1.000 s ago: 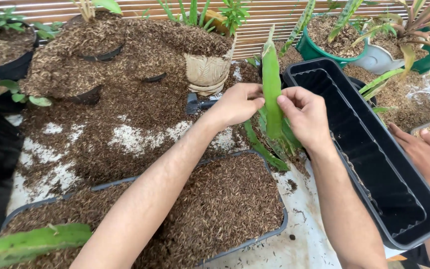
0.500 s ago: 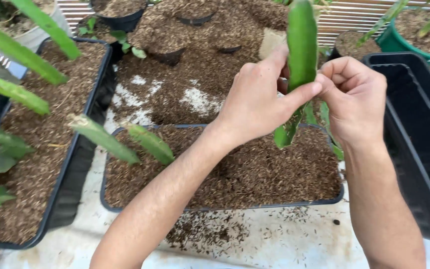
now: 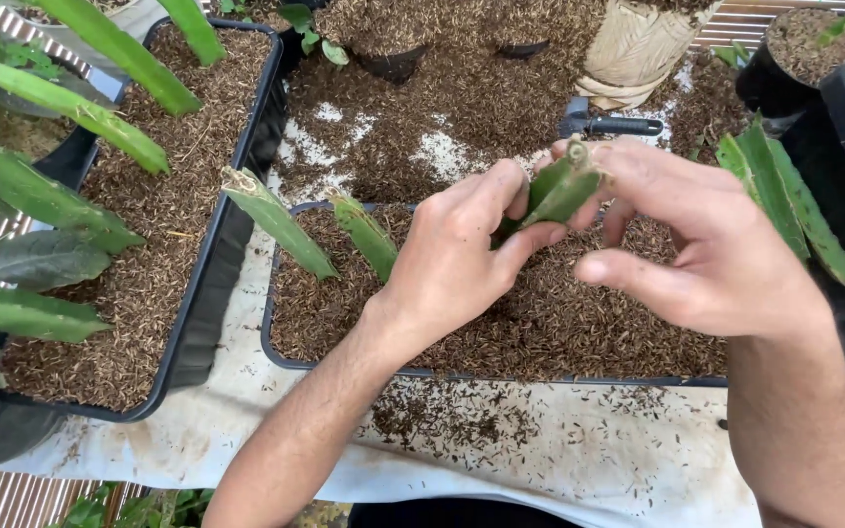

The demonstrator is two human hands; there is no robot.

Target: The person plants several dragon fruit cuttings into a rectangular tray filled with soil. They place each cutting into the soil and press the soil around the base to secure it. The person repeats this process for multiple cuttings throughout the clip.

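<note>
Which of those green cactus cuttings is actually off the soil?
The green cactus cutting pinched between the left hand and right hand; the two others in the middle tray stand planted.

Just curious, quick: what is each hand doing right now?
Left hand: closed on the green cactus cutting.
Right hand: fingers pinching the same cutting's top end.

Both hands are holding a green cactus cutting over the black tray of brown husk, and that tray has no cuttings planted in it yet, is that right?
Not quite. Both the left hand and the right hand do hold the green cactus cutting over the black tray of brown husk, but the head view shows two planted cuttings already standing at its left end.
</note>
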